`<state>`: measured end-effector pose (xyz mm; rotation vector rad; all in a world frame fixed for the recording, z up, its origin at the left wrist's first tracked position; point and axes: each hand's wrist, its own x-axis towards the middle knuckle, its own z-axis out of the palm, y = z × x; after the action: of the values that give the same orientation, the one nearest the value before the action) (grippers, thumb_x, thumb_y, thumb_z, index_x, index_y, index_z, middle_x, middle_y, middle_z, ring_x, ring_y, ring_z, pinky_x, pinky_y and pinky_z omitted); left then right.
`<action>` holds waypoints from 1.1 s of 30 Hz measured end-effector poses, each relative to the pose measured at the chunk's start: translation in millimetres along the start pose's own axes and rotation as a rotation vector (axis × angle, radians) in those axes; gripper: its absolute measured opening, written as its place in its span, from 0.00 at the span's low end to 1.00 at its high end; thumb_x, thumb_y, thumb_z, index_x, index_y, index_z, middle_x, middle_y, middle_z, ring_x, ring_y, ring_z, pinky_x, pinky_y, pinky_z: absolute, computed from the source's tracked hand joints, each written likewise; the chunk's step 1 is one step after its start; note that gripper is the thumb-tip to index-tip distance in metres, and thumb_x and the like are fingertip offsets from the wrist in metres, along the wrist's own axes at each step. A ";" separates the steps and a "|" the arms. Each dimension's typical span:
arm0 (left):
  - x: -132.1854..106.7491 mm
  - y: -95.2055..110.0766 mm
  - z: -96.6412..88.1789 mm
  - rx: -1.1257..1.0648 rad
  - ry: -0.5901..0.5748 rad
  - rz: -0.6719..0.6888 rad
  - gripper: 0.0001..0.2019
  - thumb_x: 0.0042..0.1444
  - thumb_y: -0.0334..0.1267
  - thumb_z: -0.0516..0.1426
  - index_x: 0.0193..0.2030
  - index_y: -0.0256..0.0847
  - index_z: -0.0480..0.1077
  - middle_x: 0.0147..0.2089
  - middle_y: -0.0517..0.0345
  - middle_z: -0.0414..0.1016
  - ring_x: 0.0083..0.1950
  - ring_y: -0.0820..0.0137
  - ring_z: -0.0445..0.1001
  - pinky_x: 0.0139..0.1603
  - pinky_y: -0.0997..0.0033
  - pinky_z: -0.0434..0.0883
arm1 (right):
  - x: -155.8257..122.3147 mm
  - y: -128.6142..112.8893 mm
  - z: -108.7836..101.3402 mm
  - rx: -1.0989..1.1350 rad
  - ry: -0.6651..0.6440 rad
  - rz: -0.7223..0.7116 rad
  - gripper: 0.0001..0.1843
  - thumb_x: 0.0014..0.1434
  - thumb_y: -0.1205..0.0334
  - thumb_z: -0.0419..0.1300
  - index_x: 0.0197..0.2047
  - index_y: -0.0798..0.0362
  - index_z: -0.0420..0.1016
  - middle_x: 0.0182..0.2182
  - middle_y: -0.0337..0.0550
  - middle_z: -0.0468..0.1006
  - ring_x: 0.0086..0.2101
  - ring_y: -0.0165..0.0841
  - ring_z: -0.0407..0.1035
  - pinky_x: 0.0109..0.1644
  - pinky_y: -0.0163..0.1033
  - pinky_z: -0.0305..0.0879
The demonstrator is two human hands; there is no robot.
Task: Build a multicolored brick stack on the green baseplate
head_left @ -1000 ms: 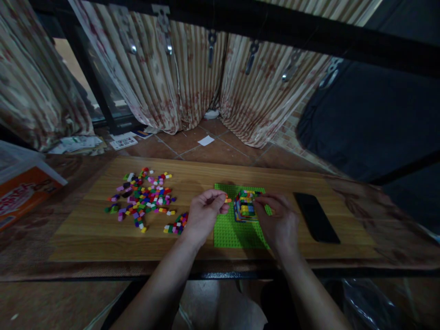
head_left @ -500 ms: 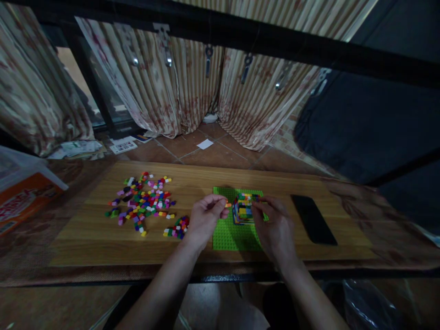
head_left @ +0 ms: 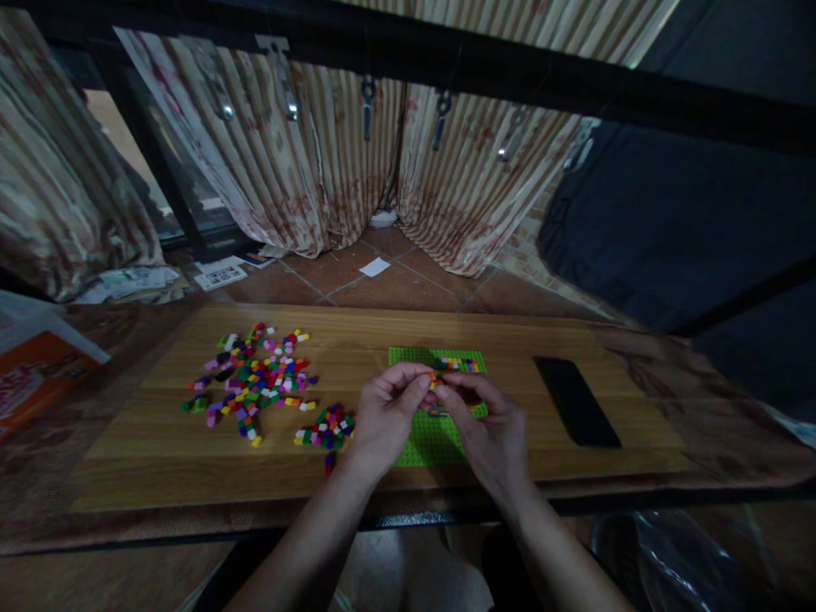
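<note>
A green baseplate (head_left: 414,439) lies on the wooden board (head_left: 357,331), carrying a small multicoloured brick build (head_left: 457,365) that my hands mostly hide. My left hand (head_left: 386,415) is closed in a pinch on a small orange brick (head_left: 434,380) just in front of the build. My right hand (head_left: 485,425) has come in against it, fingertips pinched at the same small brick. Both hands hover over the middle of the baseplate.
A spread of loose coloured bricks (head_left: 255,378) and a smaller cluster (head_left: 326,427) lie left of the baseplate. A black phone (head_left: 575,399) lies to the right. An orange box (head_left: 31,374) sits at far left. Curtains (head_left: 357,170) hang behind.
My right hand has left the side of the brick build and moved left to meet my left hand at the orange brick. The camera view has shifted slightly.
</note>
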<state>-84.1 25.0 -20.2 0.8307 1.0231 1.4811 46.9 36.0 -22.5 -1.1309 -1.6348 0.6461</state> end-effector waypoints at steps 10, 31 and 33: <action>-5.3 -6.0 14.3 0.080 0.068 0.124 0.05 0.52 0.38 0.61 0.33 0.39 0.75 0.27 0.61 0.76 0.27 0.75 0.72 0.32 0.76 0.71 | -2.0 -8.5 3.3 0.317 0.031 0.210 0.06 0.53 0.58 0.64 0.31 0.52 0.79 0.27 0.40 0.81 0.27 0.31 0.72 0.34 0.38 0.70; 6.9 -6.2 -4.5 0.016 0.156 0.005 0.08 0.49 0.40 0.62 0.33 0.36 0.75 0.24 0.62 0.72 0.24 0.77 0.69 0.28 0.76 0.67 | 11.9 29.9 -28.2 -0.465 0.025 -0.209 0.07 0.57 0.59 0.61 0.35 0.48 0.81 0.36 0.45 0.78 0.40 0.38 0.71 0.45 0.45 0.68; 6.8 -5.9 -5.1 0.013 0.153 0.001 0.08 0.49 0.40 0.63 0.32 0.36 0.75 0.24 0.62 0.72 0.24 0.77 0.69 0.28 0.76 0.67 | 12.9 31.0 -26.7 -0.485 0.040 -0.207 0.07 0.57 0.60 0.61 0.34 0.49 0.81 0.36 0.46 0.77 0.40 0.38 0.71 0.46 0.46 0.68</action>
<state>-87.5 31.0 -27.9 0.7357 1.1471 1.5585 82.3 57.7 -33.3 -1.2780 -1.8982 0.0886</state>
